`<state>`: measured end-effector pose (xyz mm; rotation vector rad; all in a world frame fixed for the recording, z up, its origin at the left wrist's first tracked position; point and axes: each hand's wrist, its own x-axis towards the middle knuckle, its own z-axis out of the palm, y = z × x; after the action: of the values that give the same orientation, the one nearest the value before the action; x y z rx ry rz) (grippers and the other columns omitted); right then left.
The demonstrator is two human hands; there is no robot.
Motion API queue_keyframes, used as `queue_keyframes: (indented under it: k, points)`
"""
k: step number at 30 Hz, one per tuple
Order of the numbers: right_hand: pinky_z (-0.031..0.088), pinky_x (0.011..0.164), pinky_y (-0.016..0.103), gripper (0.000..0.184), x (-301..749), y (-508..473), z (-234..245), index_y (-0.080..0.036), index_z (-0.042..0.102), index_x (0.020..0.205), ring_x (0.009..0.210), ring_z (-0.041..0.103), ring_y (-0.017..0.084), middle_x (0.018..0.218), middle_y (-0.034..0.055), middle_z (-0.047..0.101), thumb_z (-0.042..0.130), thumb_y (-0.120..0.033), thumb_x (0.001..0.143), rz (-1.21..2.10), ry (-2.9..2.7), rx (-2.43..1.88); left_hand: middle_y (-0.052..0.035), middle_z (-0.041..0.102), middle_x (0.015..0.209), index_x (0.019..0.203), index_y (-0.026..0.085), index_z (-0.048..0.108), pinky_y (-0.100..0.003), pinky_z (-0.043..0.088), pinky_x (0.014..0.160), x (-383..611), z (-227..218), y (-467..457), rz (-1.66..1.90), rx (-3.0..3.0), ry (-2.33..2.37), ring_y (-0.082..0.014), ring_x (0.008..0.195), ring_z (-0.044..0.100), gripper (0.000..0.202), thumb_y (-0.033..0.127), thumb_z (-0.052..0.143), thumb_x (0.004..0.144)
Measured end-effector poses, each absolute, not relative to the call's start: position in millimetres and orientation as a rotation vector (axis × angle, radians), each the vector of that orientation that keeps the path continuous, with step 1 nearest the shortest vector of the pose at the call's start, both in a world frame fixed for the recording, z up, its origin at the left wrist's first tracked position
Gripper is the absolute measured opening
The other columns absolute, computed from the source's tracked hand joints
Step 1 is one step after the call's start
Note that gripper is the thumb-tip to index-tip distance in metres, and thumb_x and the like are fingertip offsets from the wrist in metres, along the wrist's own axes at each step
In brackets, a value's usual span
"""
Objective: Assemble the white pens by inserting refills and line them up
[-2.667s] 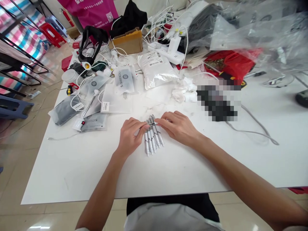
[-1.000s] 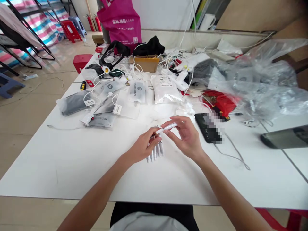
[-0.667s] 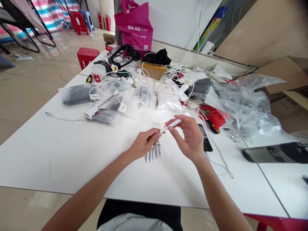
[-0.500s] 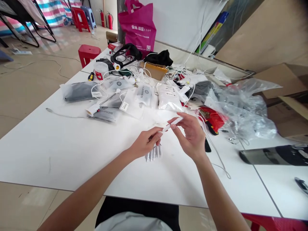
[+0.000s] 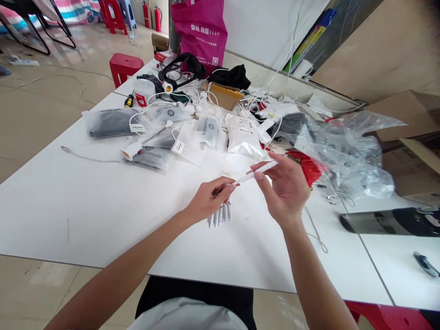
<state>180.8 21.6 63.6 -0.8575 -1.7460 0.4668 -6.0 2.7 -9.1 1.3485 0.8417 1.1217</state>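
Observation:
A slim white pen [image 5: 248, 176] spans the gap between my hands, tilted up to the right. My left hand [image 5: 210, 198] is closed, pinching its lower end between thumb and fingers. The upper part lies between the thumb and fingers of my right hand [image 5: 284, 189], with a dark line across the barrel near the thumb. Right beneath my left hand, several similar white pens [image 5: 220, 215] lie side by side on the white table [image 5: 120, 220]; my fingers hide their far ends.
Packaged pouches [image 5: 115, 123], a lamp socket [image 5: 132, 150] and a white padded packet [image 5: 243, 135] lie beyond my hands. Clear plastic bags [image 5: 347, 151] and a red bag [image 5: 307, 167] are at the right, near a dark bottle [image 5: 388, 222]. Tangled white cables [image 5: 256, 103] fill the back.
My right hand has moved right and slightly up, away from my left. More of the white pen shows between them. My left hand has barely moved.

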Motion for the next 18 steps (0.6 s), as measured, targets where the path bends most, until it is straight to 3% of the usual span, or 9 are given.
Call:
queue_keyframes:
  k: [7, 10, 14, 16, 18]
  points:
    - [0.064, 0.089, 0.048, 0.033, 200, 42, 59, -0.038, 0.061, 0.134, 0.099, 0.073, 0.025, 0.106, 0.0042, 0.065, 0.067, -0.036, 0.102, 0.577, -1.432, -0.859, 0.0015, 0.056, 0.07, 0.115, 0.021, 0.075, -0.026, 0.038, 0.058, -7, -10, 4, 1.134, 1.327, 0.87, -0.0123, 0.065, 0.051, 0.04, 0.056, 0.058, 0.106]
    - [0.061, 0.075, 0.039, 0.025, 207, 49, 44, -0.037, 0.062, 0.126, 0.074, 0.065, 0.016, 0.101, 0.0011, 0.059, 0.065, -0.036, 0.1, 0.801, -1.315, -0.887, 0.0016, 0.055, 0.071, 0.112, 0.021, 0.075, -0.026, 0.038, 0.059, -6, -12, 4, 1.133, 1.345, 0.914, -0.0126, 0.066, 0.053, 0.037, 0.055, 0.059, 0.106]
    - [0.043, 0.054, 0.027, 0.025, 203, 43, 12, -0.034, 0.06, 0.127, 0.053, 0.039, 0.01, 0.075, -0.0064, 0.043, 0.063, -0.042, 0.103, 1.05, -1.35, -0.937, 0.0026, 0.057, 0.071, 0.113, 0.022, 0.075, -0.026, 0.039, 0.061, -6, -15, 6, 1.113, 1.481, 1.02, -0.0111, 0.062, 0.046, 0.034, 0.052, 0.06, 0.105]
    - [0.041, 0.053, 0.027, 0.028, 199, 35, -2, -0.028, 0.066, 0.12, 0.054, 0.038, 0.011, 0.068, -0.007, 0.039, 0.066, -0.049, 0.102, 1.08, -1.463, -1.013, 0.0025, 0.061, 0.074, 0.114, 0.023, 0.076, -0.025, 0.04, 0.062, -6, -16, 7, 1.093, 1.57, 1.071, -0.0105, 0.061, 0.045, 0.032, 0.05, 0.06, 0.106]
    - [0.041, 0.054, 0.028, 0.031, 196, 28, -12, -0.025, 0.071, 0.109, 0.058, 0.043, 0.012, 0.068, -0.0052, 0.045, 0.073, -0.053, 0.097, 1.043, -1.548, -1.102, 0.0015, 0.065, 0.077, 0.112, 0.023, 0.075, -0.025, 0.04, 0.062, -6, -16, 8, 1.073, 1.64, 1.106, -0.0104, 0.062, 0.046, 0.031, 0.048, 0.058, 0.107]
